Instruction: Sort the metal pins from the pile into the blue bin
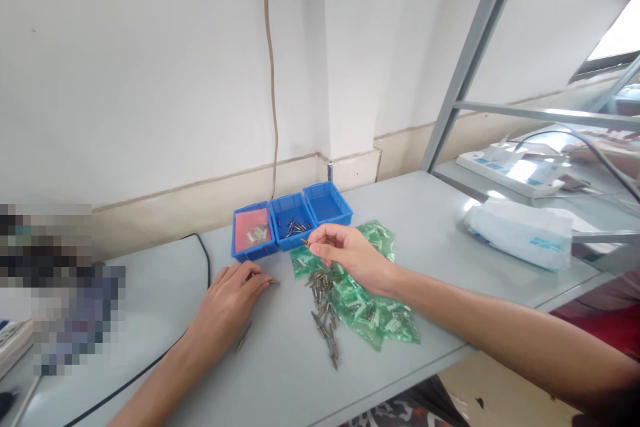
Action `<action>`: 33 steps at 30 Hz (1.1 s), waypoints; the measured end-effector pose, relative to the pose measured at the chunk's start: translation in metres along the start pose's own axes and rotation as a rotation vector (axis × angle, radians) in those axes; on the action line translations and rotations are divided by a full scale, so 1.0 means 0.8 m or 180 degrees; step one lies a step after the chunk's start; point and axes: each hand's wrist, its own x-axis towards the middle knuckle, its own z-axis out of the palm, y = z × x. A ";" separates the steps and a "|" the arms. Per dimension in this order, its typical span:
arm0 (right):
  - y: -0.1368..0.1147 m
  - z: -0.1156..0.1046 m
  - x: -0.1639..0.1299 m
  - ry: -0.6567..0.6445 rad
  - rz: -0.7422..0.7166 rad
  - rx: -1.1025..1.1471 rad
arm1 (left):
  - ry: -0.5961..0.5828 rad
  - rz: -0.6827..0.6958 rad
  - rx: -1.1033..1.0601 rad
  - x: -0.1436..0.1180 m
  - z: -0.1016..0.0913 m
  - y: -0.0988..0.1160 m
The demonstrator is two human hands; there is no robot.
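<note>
A: Far left first?
B: Blurred patch at the table (430, 213) edge, can't tell what's there. A black cable (203, 255) runs from the wall side down past the left forearm.

A: Left hand?
B: Left hand (227, 300) lies palm down on the tabletop, fingers loosely curled, pinching a small metal pin (273, 281) at the fingertips; pin tip pokes out to the right, resting on the table. One stray pin (243, 335) lies just below the hand, near the wrist.

A: Behind it?
B: Three blue bins in a row vs. the wall. Left bin (253, 233) has a pink liner w/ a few pale parts. Middle bin (293, 220) holds a few dark pins. Right bin (327, 203) looks bare inside.

A: Middle of the table?
B: Loose pile of metal pins (324, 307), spread from just under the right hand down toward the table's near edge. It lies partly on green plastic bags (373, 313) w/ small parts inside; a second bag bit shows behind the hand.

A: Right hand?
B: Right hand (350, 253) raised a bit above the pile, just in front of the middle bin. Thumb and forefinger pinch one pin (305, 241), held pointing left; other fingers curled.

A: Further right?
B: White tissue pack (520, 233) on the table, well apart from the hands. Behind it a grey metal shelf frame (470, 60) and a white power strip (505, 170) w/ cables.
</note>
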 end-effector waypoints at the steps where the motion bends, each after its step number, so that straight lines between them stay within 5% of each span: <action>1: -0.001 0.001 0.000 0.0021 -0.0020 -0.0085 | 0.0003 0.0000 0.0005 0.001 0.000 0.001; 21: -0.001 -0.002 0.001 -0.0012 0.0261 0.0735 | 0.0057 -0.0125 0.0069 0.000 -0.002 -0.007; 33: 0.000 -0.002 0.002 0.0010 0.0286 0.0809 | -0.0095 -0.1823 -0.1748 0.013 -0.015 0.001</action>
